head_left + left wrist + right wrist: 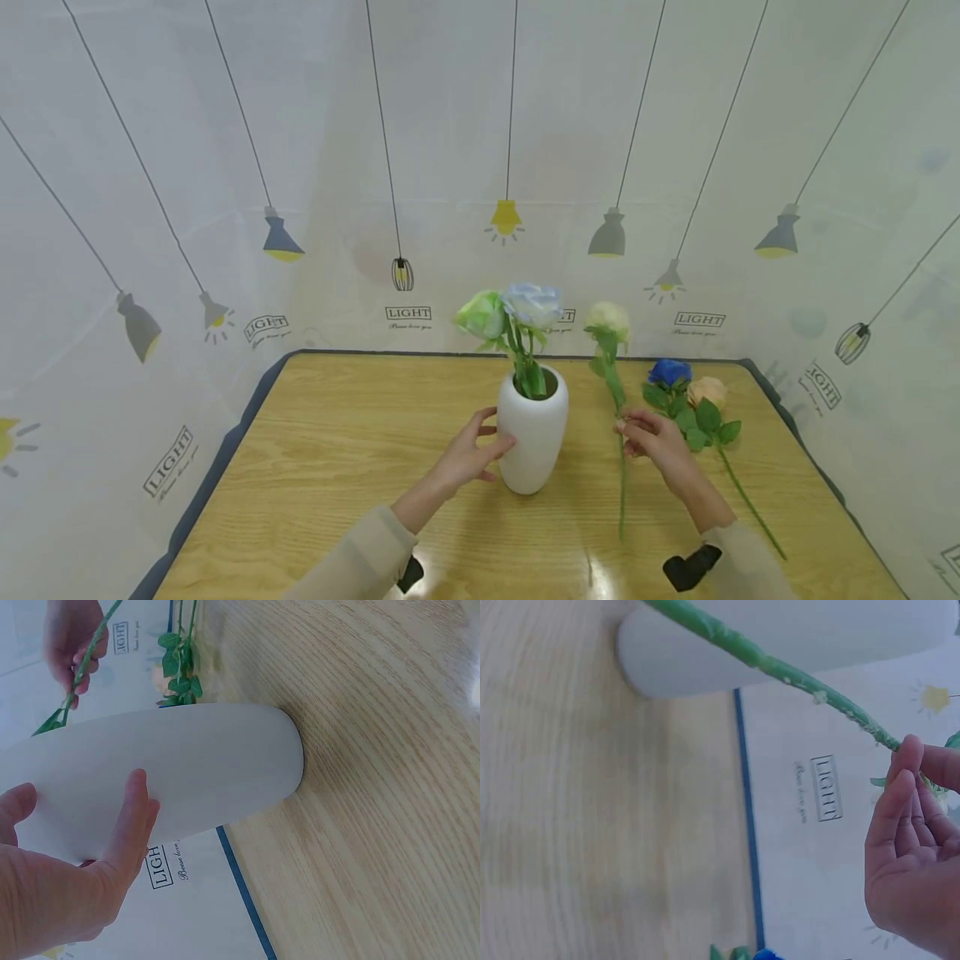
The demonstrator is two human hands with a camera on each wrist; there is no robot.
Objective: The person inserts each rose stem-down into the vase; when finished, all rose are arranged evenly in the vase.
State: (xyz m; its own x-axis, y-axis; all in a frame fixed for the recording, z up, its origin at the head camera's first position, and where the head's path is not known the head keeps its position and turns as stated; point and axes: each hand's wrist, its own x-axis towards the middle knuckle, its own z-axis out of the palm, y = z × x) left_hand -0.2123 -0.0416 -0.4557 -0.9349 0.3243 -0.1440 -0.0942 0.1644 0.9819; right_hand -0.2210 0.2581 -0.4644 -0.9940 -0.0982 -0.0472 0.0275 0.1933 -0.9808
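Note:
A white vase (532,437) stands upright at the middle of the table, holding a green flower (482,317) and a pale blue rose (533,305). My left hand (467,454) grips the vase's left side, thumb on the front. In the left wrist view, the left hand (82,877) has thumb and fingers spread along the vase wall (217,754). To the right of the vase, my right hand (654,437) pinches the green stem (622,483) of a cream-white rose (608,321), bloom up. The right wrist view shows fingertips and thumb meeting on that stem (780,671).
On the table's right side lie a blue rose (670,372) and a peach rose (707,392) with leafy stems. The wooden table (337,442) has a dark blue edge at its back. Behind it hangs a pale curtain (450,167) printed with lamps.

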